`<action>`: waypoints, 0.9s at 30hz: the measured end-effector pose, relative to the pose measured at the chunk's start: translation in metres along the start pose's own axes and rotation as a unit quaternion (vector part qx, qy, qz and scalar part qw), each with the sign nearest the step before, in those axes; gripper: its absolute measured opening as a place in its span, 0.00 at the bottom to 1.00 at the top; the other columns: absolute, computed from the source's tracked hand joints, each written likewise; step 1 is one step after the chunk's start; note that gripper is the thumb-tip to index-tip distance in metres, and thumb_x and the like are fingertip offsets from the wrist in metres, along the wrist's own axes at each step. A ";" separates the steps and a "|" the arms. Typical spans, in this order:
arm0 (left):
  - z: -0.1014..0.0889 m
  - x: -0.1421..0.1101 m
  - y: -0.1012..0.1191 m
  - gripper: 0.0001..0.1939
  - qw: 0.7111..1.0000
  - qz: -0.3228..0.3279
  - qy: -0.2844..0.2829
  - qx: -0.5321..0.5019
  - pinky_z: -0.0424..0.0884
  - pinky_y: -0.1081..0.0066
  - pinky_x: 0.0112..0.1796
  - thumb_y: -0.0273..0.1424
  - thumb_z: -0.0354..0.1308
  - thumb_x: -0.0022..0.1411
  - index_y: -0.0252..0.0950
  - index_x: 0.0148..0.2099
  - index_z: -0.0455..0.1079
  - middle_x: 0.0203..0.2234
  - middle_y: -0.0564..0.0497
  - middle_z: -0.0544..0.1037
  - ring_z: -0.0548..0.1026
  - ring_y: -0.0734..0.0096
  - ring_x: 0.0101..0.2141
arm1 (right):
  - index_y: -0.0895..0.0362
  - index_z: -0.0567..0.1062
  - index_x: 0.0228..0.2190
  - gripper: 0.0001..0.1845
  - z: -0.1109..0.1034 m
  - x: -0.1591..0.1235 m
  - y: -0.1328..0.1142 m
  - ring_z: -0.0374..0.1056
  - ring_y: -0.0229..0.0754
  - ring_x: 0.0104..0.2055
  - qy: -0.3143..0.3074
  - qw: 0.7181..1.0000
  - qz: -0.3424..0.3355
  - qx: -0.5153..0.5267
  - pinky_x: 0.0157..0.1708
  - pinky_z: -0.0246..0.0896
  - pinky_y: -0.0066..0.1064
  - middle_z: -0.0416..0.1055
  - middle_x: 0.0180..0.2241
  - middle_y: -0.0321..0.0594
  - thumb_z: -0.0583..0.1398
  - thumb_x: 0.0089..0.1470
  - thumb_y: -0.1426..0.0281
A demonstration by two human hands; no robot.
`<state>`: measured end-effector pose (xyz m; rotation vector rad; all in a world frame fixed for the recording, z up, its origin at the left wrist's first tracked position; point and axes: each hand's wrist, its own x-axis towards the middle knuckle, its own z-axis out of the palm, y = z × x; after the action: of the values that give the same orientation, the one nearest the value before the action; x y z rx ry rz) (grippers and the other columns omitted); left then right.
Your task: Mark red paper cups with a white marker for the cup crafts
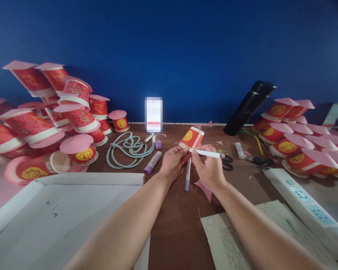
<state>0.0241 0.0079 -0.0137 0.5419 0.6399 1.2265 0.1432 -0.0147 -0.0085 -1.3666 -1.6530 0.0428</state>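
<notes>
A small red paper cup [192, 137] with a gold emblem is tilted above the table, its pale rim turned up and to the right. My left hand [172, 162] is closed on the cup's lower left edge, fingertips pinched there. Between the thumb and fingers of my right hand [211, 168] lies a slim white pen-like stick [208, 153]; its left end meets the cup's lower edge. Just below the hands is a second slim white stick [187, 176] with a purple end. A pink paper scrap [204, 190] lies beside my right wrist.
Stacked red cups with pink paper tops [79, 119] crowd the left; more red cups [287, 147] stand right. Around are a coiled cable [129, 150], purple glue stick [153, 162], lit phone [153, 114], black flask [250, 108], scissors [227, 162], power strip [304, 198] and white box [87, 179].
</notes>
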 end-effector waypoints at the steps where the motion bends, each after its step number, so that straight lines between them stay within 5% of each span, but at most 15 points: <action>1: 0.000 0.000 0.000 0.04 1.000 0.000 0.003 0.000 0.69 0.72 0.43 0.25 0.64 0.50 0.30 0.30 0.72 0.26 0.48 0.77 0.75 0.76 0.30 | 0.54 0.69 0.31 0.06 0.000 0.000 0.000 0.69 0.44 0.34 0.000 1.000 -0.002 0.000 0.34 0.63 0.35 0.72 0.31 0.39 0.57 0.53 0.64; 27: 0.000 -0.002 0.001 0.02 1.000 -0.007 0.013 0.001 0.70 0.77 0.34 0.23 0.59 0.54 0.29 0.30 0.72 0.25 0.48 0.77 0.74 0.78 0.26 | 0.54 0.69 0.31 0.05 0.000 -0.001 -0.003 0.68 0.43 0.33 0.002 1.000 -0.008 -0.021 0.33 0.61 0.34 0.72 0.30 0.38 0.57 0.52 0.66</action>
<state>0.0230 0.0061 -0.0121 0.5237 0.6663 1.2220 0.1411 -0.0169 -0.0077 -1.3837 -1.6712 -0.0041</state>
